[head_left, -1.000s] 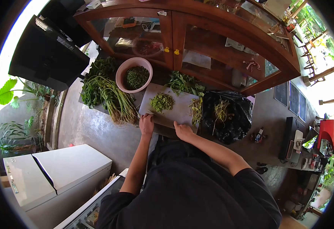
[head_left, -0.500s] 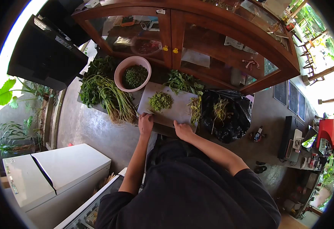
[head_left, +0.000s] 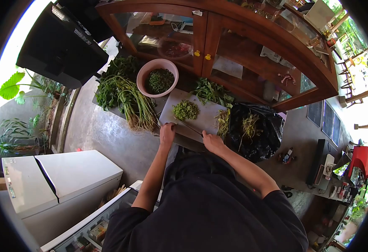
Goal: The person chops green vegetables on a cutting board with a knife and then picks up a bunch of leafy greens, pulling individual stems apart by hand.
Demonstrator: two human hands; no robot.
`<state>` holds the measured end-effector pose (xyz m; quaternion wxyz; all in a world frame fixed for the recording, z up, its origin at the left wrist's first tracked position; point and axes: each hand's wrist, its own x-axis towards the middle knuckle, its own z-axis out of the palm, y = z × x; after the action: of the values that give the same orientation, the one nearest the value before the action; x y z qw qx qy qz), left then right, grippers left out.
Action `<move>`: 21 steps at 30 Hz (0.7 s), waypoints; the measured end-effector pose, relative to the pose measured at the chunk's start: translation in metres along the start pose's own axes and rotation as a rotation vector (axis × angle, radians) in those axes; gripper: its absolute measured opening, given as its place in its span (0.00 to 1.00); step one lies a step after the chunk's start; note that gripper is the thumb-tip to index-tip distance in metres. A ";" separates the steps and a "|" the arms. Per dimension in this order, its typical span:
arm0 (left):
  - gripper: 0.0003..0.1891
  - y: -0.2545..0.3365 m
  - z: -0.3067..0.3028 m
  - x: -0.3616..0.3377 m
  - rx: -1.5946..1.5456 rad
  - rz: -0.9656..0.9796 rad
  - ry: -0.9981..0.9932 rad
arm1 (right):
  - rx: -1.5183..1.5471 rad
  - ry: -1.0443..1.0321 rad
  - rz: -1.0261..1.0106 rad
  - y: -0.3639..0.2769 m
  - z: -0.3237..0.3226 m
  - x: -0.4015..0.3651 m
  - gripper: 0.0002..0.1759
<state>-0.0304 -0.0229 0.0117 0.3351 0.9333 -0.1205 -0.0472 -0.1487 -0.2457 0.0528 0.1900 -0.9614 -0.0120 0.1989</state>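
Right hand point(head_left: 213, 142) closed around the handle of a slim, dark-looking knife point(head_left: 190, 127), slanted over the near part of a pale rectangular cutting board point(head_left: 208, 116). Left hand point(head_left: 167, 134) at the board's near-left corner, presumably steadying it; whether its fingers grip anything cannot be told. Chopped green stems point(head_left: 186, 110) heaped beyond the blade, probably for clearance. Round pink bowl point(head_left: 140, 80) behind; long leafy rooted bundle point(head_left: 127, 98) crowds left, crumpled black plastic bag point(head_left: 259, 145) right.

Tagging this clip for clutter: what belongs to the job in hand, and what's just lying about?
Likely the job: knife, chopping board, chopped greens, pink bowl, rooted bunches, loose leaves, black bag with trimmings.

Apparently just about: wooden cabinet, white refrigerator, leafy plants, red object.
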 end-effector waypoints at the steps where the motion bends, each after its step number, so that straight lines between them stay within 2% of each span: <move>1: 0.09 0.001 0.001 -0.001 0.000 0.001 0.001 | -0.001 0.001 0.000 -0.002 -0.006 -0.001 0.21; 3: 0.09 0.005 0.000 -0.003 0.031 0.040 0.058 | 0.026 -0.091 0.042 -0.007 -0.020 -0.005 0.21; 15: 0.08 -0.003 0.001 0.000 0.033 0.125 0.041 | 0.014 -0.143 -0.003 -0.012 -0.033 -0.018 0.19; 19: 0.08 -0.008 0.005 -0.002 0.033 0.173 0.081 | 0.010 -0.147 0.006 -0.003 0.002 -0.011 0.20; 21: 0.07 -0.009 0.006 -0.003 0.063 0.233 0.111 | -0.009 -0.054 0.013 -0.004 0.016 -0.011 0.21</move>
<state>-0.0325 -0.0189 0.0015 0.3149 0.9242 -0.2107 0.0477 -0.1653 -0.2373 0.0445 0.1839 -0.9566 -0.0119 0.2258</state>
